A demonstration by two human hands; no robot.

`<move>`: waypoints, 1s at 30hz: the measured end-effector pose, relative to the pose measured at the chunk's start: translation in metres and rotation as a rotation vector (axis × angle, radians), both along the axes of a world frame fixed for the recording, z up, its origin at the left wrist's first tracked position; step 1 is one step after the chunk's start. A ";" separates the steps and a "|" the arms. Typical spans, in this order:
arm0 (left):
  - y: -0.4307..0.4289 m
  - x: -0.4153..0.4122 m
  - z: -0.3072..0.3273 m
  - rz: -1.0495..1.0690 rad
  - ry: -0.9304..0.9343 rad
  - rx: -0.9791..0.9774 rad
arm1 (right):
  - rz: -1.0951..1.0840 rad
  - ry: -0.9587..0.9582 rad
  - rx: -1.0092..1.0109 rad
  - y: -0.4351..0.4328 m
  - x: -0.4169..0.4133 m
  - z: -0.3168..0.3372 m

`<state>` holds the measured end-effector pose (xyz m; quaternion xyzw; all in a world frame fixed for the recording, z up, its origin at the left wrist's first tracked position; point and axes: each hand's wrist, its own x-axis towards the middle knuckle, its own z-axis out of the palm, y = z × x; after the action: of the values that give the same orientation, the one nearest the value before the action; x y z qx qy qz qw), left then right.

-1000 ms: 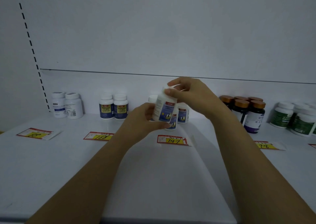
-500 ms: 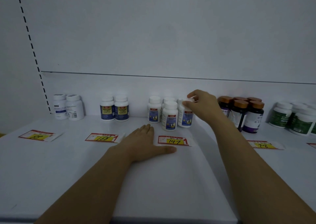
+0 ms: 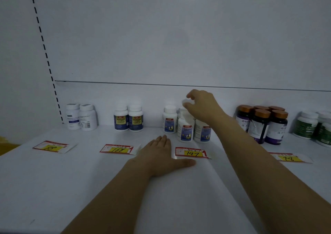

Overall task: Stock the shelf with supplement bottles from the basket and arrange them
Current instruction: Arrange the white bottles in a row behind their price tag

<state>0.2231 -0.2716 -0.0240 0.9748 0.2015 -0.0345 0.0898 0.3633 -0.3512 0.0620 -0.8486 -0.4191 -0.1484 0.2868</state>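
Left hand (image 3: 161,155): released, palm down, fingers straight and together, lying flat on the shelf (image 3: 89,180), its thumb tip just below the left end of the 147 tag (image 3: 192,152).

Right hand (image 3: 202,106): reaches in above and behind the 147 tag. Its thumb and curled fingers pinch the round white cap of a back bottle (image 3: 187,101). That bottle's body is hidden by the hand and the bottles in front, so I cannot tell whether it stands on the shelf.

Directly behind the 147 tag is a tight cluster of white plastic bottles, cylindrical, with smooth caps and dark blue labels with a red patch. One front bottle (image 3: 186,129) stands nearest the tag, a second (image 3: 202,131) touches its right side under the right forearm, and a third (image 3: 169,119) stands further back on the left.

Left of the 147 tag lies the 168 tag (image 3: 119,149), a flat red and yellow card, with a pair of blue-labelled bottles (image 3: 128,119) behind it. Further left are the 88 tag (image 3: 51,146) and a white pair (image 3: 81,116) with pale labels.

Right of the 147 tag are dark glossy bottles (image 3: 263,124) with copper-coloured caps, packed together, then green-labelled jars (image 3: 308,124) with white caps. The 78 tag (image 3: 290,157) lies in front of them.

The shelf is smooth, matt white. The back panel (image 3: 161,37) is plain white, and a slotted upright (image 3: 43,42) runs far left of the tag.
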 end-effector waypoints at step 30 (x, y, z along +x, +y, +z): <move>0.008 0.007 0.021 0.087 -0.732 -0.609 | 0.142 -0.008 0.016 -0.009 -0.041 0.045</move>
<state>0.2300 -0.2639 -0.0031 0.8428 0.1778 0.2575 0.4380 0.3225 -0.3604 0.1068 -0.8139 -0.4782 -0.1342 0.3016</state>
